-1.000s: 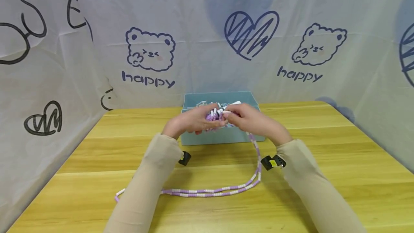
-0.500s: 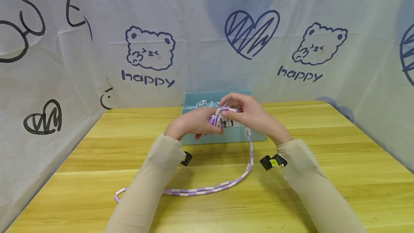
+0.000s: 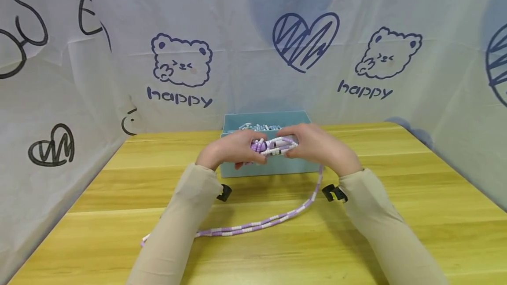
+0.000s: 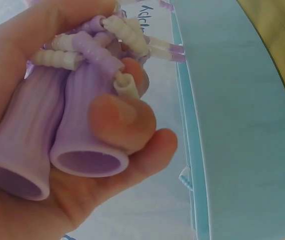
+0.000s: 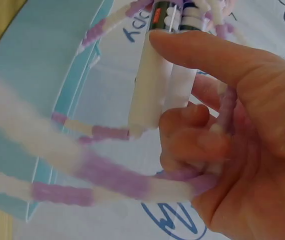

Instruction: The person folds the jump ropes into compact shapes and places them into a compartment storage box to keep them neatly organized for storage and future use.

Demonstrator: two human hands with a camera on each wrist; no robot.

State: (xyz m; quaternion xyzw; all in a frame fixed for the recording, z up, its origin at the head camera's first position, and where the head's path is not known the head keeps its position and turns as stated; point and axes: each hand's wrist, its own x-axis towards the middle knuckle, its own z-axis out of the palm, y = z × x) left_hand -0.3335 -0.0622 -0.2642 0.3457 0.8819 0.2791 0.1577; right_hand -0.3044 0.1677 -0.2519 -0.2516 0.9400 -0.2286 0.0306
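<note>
Wood-grain table point(image 3: 277, 258); hands point(image 3: 233, 147) grip beaded rope point(image 5: 112, 176), flared handles point(image 4: 76, 117).

Box point(image 3: 269, 169) on far side of table point(image 3: 317, 250), near centre; cloth point(image 3: 245, 74) behind it. Beaded pieces point(image 3: 263, 128) in box. Left hand point(image 3: 233, 148) and right hand point(image 3: 321, 148) before the box in head view, paired handles point(image 4: 22, 125) side by side between them. Beaded rope point(image 3: 239, 232) runs down below right hand to table, curves left in front of box, passes behind left forearm point(image 3: 182, 219), its end just left of it.
</note>
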